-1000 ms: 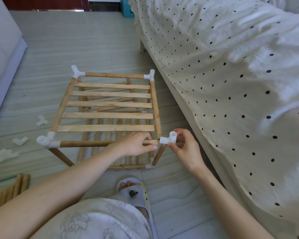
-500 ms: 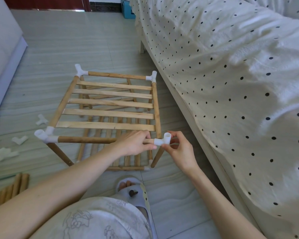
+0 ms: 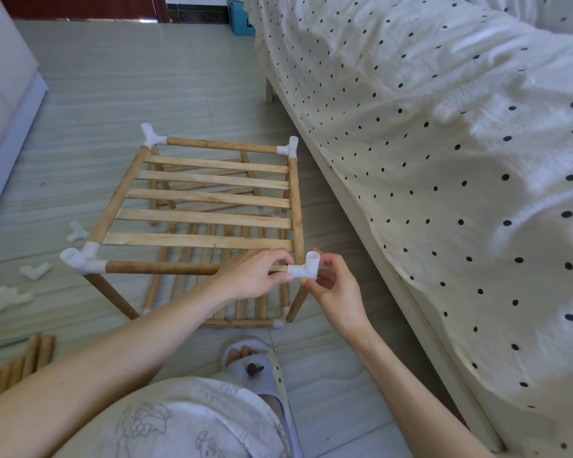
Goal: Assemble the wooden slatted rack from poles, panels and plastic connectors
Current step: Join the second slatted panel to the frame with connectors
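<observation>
At the rack's near right corner, beside the bed (image 3: 444, 160), the left hand (image 3: 252, 276) closes around the near pole (image 3: 162, 268) to steady it while the right hand (image 3: 334, 289) pinches the white corner connector (image 3: 306, 268), apparently seating it on the pole's end.

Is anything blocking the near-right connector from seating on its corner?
Nothing visible does. The right hand holds the white connector at the front pole, whose end the left hand grips.

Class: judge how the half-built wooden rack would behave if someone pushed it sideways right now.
The rack would probably wobble, since its near-right connector looks only partly seated. It likely slides easily: thin poles, smooth floor. It seems light for its size.
</observation>
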The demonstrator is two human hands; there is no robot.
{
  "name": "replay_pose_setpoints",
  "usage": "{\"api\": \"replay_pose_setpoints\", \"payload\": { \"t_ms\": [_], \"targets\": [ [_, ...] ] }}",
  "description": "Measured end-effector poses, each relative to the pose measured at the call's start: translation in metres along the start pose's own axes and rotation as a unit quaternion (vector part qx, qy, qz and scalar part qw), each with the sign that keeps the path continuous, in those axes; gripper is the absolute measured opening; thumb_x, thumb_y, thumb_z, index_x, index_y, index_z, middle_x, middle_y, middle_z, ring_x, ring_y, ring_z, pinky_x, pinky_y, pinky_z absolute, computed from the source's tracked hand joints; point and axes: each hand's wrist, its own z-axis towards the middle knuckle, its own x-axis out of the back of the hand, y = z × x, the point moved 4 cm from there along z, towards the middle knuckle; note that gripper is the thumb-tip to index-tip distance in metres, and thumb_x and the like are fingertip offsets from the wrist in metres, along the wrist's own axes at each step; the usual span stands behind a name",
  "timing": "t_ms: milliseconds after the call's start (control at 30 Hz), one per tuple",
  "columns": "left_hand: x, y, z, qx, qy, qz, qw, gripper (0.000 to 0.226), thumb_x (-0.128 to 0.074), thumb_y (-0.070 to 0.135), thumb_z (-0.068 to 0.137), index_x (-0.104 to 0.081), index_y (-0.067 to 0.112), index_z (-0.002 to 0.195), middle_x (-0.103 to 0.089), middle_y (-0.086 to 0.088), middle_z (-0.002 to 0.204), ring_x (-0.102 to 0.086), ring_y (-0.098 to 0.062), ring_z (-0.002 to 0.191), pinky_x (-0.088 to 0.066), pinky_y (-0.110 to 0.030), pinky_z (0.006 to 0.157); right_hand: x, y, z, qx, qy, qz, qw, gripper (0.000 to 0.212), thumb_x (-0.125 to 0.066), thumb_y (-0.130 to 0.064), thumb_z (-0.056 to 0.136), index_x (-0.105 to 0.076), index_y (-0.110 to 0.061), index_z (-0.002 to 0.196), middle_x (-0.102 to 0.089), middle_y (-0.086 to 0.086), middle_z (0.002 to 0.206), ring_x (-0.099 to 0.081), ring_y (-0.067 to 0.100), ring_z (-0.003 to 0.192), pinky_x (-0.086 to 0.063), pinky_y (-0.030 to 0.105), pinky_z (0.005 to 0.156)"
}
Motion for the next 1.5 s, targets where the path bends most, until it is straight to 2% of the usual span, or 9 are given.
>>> {"api": "replay_pose_setpoints", "payload": {
  "t_ms": [100, 167, 333, 400, 500, 733, 1200, 1400, 1500],
  "targets": [
    [0.003, 0.002, 0.001, 0.002, -0.003, -0.004, 1.0, 0.02, -0.052, 0.04, 0.093, -0.052, 0.034, 0.112, -0.059, 0.006, 0.116, -0.055, -0.016, 0.109, -0.047, -0.042, 0.088, -0.005, 0.006, -0.005, -0.015, -0.019, 0.002, 1.0, 0.067, -0.069, -0.009, 0.083, -0.035, -0.027, 0.137, -0.055, -0.02, 0.106, -0.059, 0.007, 0.103, -0.047, 0.024, 0.091],
    [0.004, 0.003, 0.001, -0.001, -0.008, -0.004, 1.0, 0.015, -0.052, 0.039, 0.093, -0.05, 0.035, 0.107, -0.06, 0.005, 0.112, -0.056, -0.017, 0.106, -0.048, -0.044, 0.088, -0.006, 0.01, -0.004, -0.028, -0.011, -0.007, 1.0, 0.071, -0.067, -0.01, 0.085, -0.029, -0.027, 0.142, -0.056, -0.017, 0.105, -0.059, 0.008, 0.103, -0.046, 0.024, 0.092],
    [0.006, 0.0, -0.001, -0.007, -0.024, -0.004, 1.0, 0.009, -0.052, 0.036, 0.094, -0.048, 0.036, 0.102, -0.061, 0.002, 0.107, -0.058, -0.019, 0.103, -0.048, -0.047, 0.088, -0.008, 0.016, 0.001, -0.021, -0.035, -0.088, 0.995, 0.021, -0.059, -0.013, 0.09, -0.062, -0.013, 0.111, -0.067, -0.004, 0.098, -0.063, 0.011, 0.094, -0.05, 0.021, 0.085],
    [0.004, -0.001, -0.002, -0.01, -0.038, 0.009, 0.999, 0.01, -0.05, 0.035, 0.095, -0.047, 0.037, 0.104, -0.061, 0.002, 0.105, -0.058, -0.02, 0.099, -0.049, -0.045, 0.086, -0.009, 0.019, -0.001, -0.016, -0.042, -0.084, 0.995, 0.015, -0.059, -0.013, 0.091, -0.067, -0.012, 0.104, -0.067, -0.006, 0.092, -0.062, 0.005, 0.088, -0.046, 0.009, 0.076],
    [0.004, -0.005, -0.005, -0.016, -0.053, 0.03, 0.998, 0.01, -0.049, 0.033, 0.095, -0.047, 0.037, 0.105, -0.059, 0.004, 0.102, -0.055, -0.018, 0.095, -0.047, -0.042, 0.084, -0.013, 0.025, -0.006, -0.021, -0.037, -0.057, 0.997, 0.01, -0.062, -0.012, 0.089, -0.069, -0.014, 0.095, -0.067, -0.01, 0.084, -0.06, -0.002, 0.08, -0.044, 0.006, 0.072],
    [0.005, -0.011, -0.021, -0.048, -0.024, 0.078, 0.996, 0.01, -0.05, 0.032, 0.095, -0.041, 0.032, 0.099, -0.051, 0.008, 0.093, -0.047, -0.016, 0.087, -0.03, -0.033, 0.08, -0.026, 0.027, -0.012, -0.062, -0.042, -0.004, 0.997, 0.021, -0.067, -0.015, 0.085, -0.072, -0.015, 0.106, -0.072, -0.004, 0.092, -0.064, 0.004, 0.089, -0.045, 0.007, 0.076],
    [0.01, -0.017, -0.034, -0.041, -0.09, 0.079, 0.992, 0.01, -0.047, 0.027, 0.097, -0.04, 0.033, 0.095, -0.048, 0.011, 0.079, -0.041, -0.005, 0.073, -0.025, -0.03, 0.066, -0.036, 0.03, -0.016, -0.077, -0.057, 0.036, 0.995, 0.019, -0.072, -0.015, 0.081, -0.074, -0.022, 0.099, -0.07, -0.02, 0.082, -0.064, -0.008, 0.084, -0.044, 0.005, 0.075],
    [0.007, -0.022, -0.035, -0.036, -0.095, 0.105, 0.989, 0.017, -0.044, 0.026, 0.098, -0.043, 0.034, 0.114, -0.052, 0.012, 0.092, -0.045, -0.009, 0.088, -0.025, -0.035, 0.092, -0.044, 0.029, -0.017, -0.09, -0.1, 0.042, 0.99, 0.016, -0.07, -0.012, 0.082, -0.071, -0.024, 0.093, -0.07, -0.015, 0.083, -0.062, -0.008, 0.078, -0.045, 0.005, 0.072],
    [0.007, -0.027, -0.036, -0.039, -0.098, 0.12, 0.987, 0.023, -0.043, 0.024, 0.098, -0.043, 0.034, 0.119, -0.048, 0.021, 0.087, -0.045, -0.008, 0.091, -0.023, -0.035, 0.092, -0.046, 0.029, -0.017, -0.087, -0.148, 0.027, 0.985, 0.016, -0.066, -0.009, 0.085, -0.068, -0.023, 0.094, -0.068, -0.01, 0.088, -0.061, -0.007, 0.082, -0.045, 0.006, 0.078]
  ]
}}
